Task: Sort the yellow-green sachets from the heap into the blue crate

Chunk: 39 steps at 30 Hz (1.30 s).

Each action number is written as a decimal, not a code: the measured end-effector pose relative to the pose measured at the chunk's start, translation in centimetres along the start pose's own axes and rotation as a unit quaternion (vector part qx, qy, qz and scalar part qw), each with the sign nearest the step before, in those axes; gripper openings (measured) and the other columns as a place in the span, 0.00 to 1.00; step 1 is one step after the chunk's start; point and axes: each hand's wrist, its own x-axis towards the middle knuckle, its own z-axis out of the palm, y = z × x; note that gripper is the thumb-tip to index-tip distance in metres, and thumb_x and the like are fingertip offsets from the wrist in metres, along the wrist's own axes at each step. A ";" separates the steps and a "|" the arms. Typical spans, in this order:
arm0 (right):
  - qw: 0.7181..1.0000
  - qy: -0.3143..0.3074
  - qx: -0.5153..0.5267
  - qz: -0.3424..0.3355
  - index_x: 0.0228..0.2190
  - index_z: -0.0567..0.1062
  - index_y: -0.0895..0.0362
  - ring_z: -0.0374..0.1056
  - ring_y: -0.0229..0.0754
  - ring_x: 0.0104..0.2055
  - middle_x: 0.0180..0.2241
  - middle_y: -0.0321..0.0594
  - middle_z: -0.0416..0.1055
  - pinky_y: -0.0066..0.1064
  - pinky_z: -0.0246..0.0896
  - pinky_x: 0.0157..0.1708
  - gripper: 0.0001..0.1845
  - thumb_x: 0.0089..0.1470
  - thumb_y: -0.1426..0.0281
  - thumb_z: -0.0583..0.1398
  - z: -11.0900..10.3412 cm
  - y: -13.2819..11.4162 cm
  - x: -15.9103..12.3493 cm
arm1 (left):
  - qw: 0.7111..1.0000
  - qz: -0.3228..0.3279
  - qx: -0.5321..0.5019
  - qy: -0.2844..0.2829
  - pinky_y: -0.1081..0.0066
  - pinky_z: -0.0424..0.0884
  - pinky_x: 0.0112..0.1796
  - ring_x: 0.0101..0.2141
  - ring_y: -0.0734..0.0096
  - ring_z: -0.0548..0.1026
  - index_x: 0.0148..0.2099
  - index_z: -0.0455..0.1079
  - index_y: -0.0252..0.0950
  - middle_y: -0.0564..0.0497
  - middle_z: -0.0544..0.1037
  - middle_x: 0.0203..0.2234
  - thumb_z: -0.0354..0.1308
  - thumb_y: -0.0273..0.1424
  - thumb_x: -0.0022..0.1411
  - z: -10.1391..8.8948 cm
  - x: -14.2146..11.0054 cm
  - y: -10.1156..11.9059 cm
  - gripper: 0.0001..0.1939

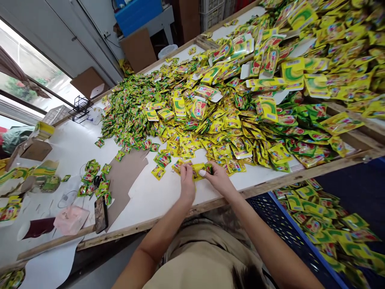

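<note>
At the table's front edge, my left hand (187,181) pinches the left side of a small yellow packet (197,170). My right hand (218,177) grips its right side, thumb in front and fingers curled behind. A bit of green shows by my right fingertips, partly hidden. Just left of my hands lie a loose yellow packet (158,172) and a green-and-red packet (163,159), flat on the white tabletop (156,192). Directly beyond my hands rises a large heap of yellow packets (222,150), with smaller green sachets (129,116) to its left.
Flattened yellow cartons (266,109) lie on the heap. On the left are a cardboard sheet (126,172), scissors (97,181), a phone (101,214), a pink tissue pack (71,220) and a dark red cup (37,228). A blue crate (278,224) of packets stands below the wooden edge, right.
</note>
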 end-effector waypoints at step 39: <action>0.827 -0.159 -0.532 -0.088 0.34 0.68 0.58 0.63 0.43 0.28 0.28 0.43 0.70 0.29 0.45 0.26 0.09 0.49 0.79 0.53 -5.7 -9.4 -0.1 | 0.897 0.237 0.308 -0.211 0.63 0.66 0.48 0.45 0.63 0.71 0.51 0.68 0.37 0.44 0.75 0.43 0.48 0.36 0.65 -5.4 0.5 1.1 0.16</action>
